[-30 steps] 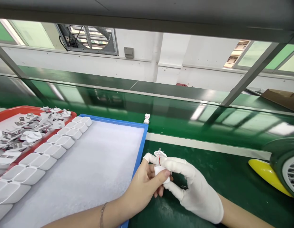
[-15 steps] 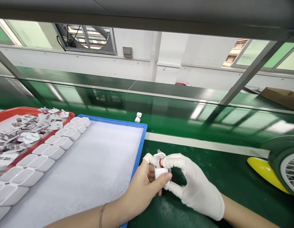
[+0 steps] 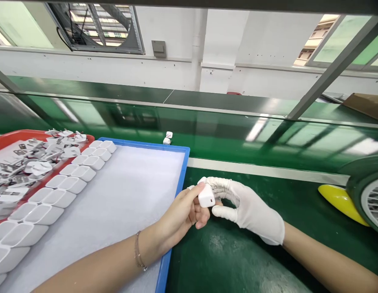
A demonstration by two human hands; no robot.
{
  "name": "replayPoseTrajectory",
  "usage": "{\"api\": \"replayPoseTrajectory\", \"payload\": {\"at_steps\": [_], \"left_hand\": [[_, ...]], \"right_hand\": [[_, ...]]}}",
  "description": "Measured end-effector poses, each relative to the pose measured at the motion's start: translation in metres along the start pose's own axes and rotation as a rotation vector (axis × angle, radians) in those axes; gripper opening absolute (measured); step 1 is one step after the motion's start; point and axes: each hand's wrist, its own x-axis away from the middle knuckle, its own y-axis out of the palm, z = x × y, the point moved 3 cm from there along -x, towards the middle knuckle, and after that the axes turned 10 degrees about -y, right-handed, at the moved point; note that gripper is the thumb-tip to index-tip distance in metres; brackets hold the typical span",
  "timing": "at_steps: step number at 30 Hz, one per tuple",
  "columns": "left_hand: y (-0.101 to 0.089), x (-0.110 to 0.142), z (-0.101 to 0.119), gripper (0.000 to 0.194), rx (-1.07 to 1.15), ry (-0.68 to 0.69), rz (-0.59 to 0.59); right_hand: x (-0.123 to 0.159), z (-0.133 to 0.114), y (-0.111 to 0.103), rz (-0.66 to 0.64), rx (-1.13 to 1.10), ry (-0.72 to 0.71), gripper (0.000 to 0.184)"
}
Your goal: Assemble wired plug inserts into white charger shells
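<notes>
My left hand [image 3: 179, 211] pinches a small white charger [image 3: 206, 196] above the green bench, just right of the blue tray. A small dark port shows on the charger's near face. White covering shows on one of that hand's fingertips, while the rest is bare. Gloved in white, my right hand [image 3: 247, 203] curls its fingers over the charger's top end, with its thumb below and slightly apart from it. Fingers hide the charger's far side, so wires and prongs are out of sight.
At left, a blue-rimmed tray [image 3: 146, 144] carries rows of white charger housings [image 3: 57, 197]. Beside it, a red tray [image 3: 24, 132] holds loose plug parts with prongs [image 3: 39, 167]. Two small white pieces [image 3: 167, 138] lie behind. A fan [image 3: 372, 203] and yellow object [image 3: 341, 203] stand right.
The charger has been turned and raised slightly; its ported face now shows and the red wire is hidden. The right thumb has come off the housing. The camera view has tilted lower.
</notes>
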Motion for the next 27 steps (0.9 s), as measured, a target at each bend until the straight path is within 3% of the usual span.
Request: {"api": "replayPoseTrajectory", "payload": {"at_steps": [5,15,20,23,27], "left_hand": [[-0.002,-0.001,-0.001,0.039,0.012,0.005,0.015],[-0.003,-0.002,-0.005,0.050,-0.046,-0.086,-0.002],[-0.001,-0.002,-0.004,0.051,-0.026,-0.064,-0.011],[-0.001,-0.003,-0.006,0.044,-0.040,-0.017,-0.013],[-0.001,-0.004,-0.012,0.039,-0.174,-0.026,-0.131]], "right_hand": [[0.002,0.003,-0.001,0.010,0.100,-0.027,0.057],[-0.001,0.003,0.001,0.039,0.007,-0.008,0.040],[0.000,-0.001,0.001,0.006,0.110,0.023,0.033],[0.002,-0.004,0.003,-0.018,0.338,-0.079,0.046],[0.006,-0.013,0.015,-0.136,0.733,-0.380,0.054]]}}
